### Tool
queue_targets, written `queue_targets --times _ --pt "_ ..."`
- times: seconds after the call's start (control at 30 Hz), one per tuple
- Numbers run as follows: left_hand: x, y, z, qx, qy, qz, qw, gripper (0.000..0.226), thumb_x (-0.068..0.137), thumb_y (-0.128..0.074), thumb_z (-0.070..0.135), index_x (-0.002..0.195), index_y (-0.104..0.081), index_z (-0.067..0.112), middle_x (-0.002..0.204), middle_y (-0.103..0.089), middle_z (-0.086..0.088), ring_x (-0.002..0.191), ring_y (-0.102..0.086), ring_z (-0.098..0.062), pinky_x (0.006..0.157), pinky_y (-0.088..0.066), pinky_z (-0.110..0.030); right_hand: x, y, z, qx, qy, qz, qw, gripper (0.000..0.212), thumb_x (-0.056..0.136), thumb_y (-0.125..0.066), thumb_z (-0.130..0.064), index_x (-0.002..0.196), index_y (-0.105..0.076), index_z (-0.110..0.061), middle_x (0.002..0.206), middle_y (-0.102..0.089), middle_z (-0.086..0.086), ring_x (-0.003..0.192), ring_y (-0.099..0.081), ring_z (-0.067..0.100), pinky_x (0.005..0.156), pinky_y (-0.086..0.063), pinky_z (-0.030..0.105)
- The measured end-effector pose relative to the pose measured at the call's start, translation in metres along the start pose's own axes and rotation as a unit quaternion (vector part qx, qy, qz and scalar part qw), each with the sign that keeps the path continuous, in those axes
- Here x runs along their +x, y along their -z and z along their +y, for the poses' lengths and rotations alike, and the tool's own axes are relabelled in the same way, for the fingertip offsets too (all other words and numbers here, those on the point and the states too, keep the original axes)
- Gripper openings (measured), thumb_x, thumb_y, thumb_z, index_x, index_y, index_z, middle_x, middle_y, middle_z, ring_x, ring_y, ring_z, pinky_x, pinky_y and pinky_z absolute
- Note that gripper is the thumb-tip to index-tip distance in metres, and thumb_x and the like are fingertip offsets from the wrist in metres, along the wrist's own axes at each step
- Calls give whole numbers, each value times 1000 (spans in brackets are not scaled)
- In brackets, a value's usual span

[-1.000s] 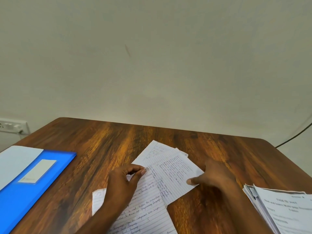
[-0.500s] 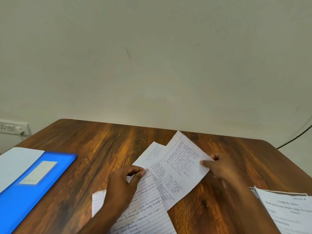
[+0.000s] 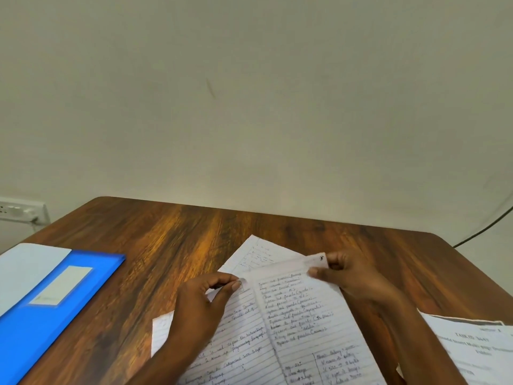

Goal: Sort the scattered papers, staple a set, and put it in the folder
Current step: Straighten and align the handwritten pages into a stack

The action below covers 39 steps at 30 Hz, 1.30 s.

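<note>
Item: handwritten sheet (image 3: 311, 323), lined, a page mark in its far corner.
Location: near edge of the table (image 3: 172, 245), middle, lying over two other lined sheets.
Right hand (image 3: 352, 276): fingers (image 3: 316, 272) pinch the sheet's far corner against the thumb.
Left hand (image 3: 200, 304): thumb and forefinger pinched at the far edge of the lower lined sheet (image 3: 236, 343), holding it down.
Third sheet (image 3: 255, 254): only its far corner shows, beyond the other two.
Blue folder (image 3: 41, 315): left edge of the table, closed, a white sheet (image 3: 25, 268) just beside it; well apart from the hands.
Printed stack (image 3: 477, 354): right near corner, untouched.
Stapler: not in view.
Change: a second ago the right hand lay over the sheet's right edge with the sheet askew; half a second ago it had swung the sheet up at a slant; now the sheet lies nearly square alongside the lower sheet, gripped at its corner instead of its side.
Unchanged: left hand's pinch, folder, printed stack.
Meaning for task: judged to be mid-sort, pages being put in order and squared; stapling and filing not yet begun.
</note>
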State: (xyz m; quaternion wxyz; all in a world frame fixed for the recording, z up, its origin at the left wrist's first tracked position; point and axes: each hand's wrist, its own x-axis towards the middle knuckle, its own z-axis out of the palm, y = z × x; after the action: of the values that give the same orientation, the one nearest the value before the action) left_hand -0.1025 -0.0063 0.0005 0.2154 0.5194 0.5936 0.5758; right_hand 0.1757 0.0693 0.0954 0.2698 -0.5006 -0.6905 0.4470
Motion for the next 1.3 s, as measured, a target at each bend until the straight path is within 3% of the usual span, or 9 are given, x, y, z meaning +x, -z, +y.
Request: queue_targets --times 0.1,0.3,0.6,0.7,0.8,0.9,1.0,1.13,1.3 --pt "-1 -1 2 -1 -5 -3 1000 9 84 -81 29 92 -83 33 90 -77 27 95 -70 4 91 -57 -37 4 -16 -1 -15 22 -10 1000 22 89 -77 -13 110 -76 -6 103 -81 5 95 -79 22 90 -63 46" --pt "0 -1 0 5 1 0 1000 9 85 -81 28 93 -83 32 91 -78 24 95 -72 -1 92 -59 -42 11 -39 2 -8 34 -36 999 14 88 -81 -17 98 -79 -7 101 -81 7 96 -79 24 95 -60 55" --pt "0 1 -5 15 -10 -4 1000 7 85 -81 32 91 -82 36 91 -76 30 97 -68 7 84 -55 -32 14 -46 5 -19 30 -48 998 32 91 -78 -30 92 -75 1 97 -81 9 95 -79 26 97 -58 58" --pt "0 0 -5 17 -7 -2 1000 9 85 -81 31 92 -82 36 92 -75 30 97 -68 8 84 -55 -29 15 -47 7 -6 23 -29 999 36 96 -73 -33 92 -75 3 96 -81 10 94 -78 29 95 -59 54" --pt "1 -1 -5 16 -5 0 1000 9 85 -82 30 93 -82 35 92 -76 30 97 -69 5 85 -56 -29 17 -53 7 -1 22 10 1000 32 98 -71 -29 86 -75 0 89 -80 9 88 -77 30 83 -59 45" --pt "0 -2 -5 12 -6 -4 1000 9 86 -81 30 92 -83 35 92 -76 28 97 -70 3 87 -56 -31 17 -68 4 -29 36 54 997 17 92 -77 -21 77 -78 -14 81 -78 1 76 -75 15 75 -59 31" --pt "0 -2 -5 19 -7 -3 1000 8 86 -81 29 93 -82 35 93 -76 28 97 -68 6 89 -57 -31 16 -85 1 -22 57 103 993 9 79 -90 -14 80 -81 -14 80 -79 3 78 -76 19 71 -60 24" --pt "0 -2 -6 23 -12 -2 1000 7 87 -81 30 91 -82 36 92 -75 29 96 -69 6 88 -55 -28 14 -102 -4 -10 77 111 991 14 71 -95 -16 78 -82 -15 78 -80 -4 77 -77 10 73 -61 24" --pt "-1 -2 -5 9 -8 12 1000 8 87 -80 28 93 -82 34 91 -75 29 96 -68 8 84 -50 -19 11 -109 -9 -1 62 90 994 3 84 -85 -25 86 -85 -23 87 -80 -12 86 -75 2 82 -58 25"
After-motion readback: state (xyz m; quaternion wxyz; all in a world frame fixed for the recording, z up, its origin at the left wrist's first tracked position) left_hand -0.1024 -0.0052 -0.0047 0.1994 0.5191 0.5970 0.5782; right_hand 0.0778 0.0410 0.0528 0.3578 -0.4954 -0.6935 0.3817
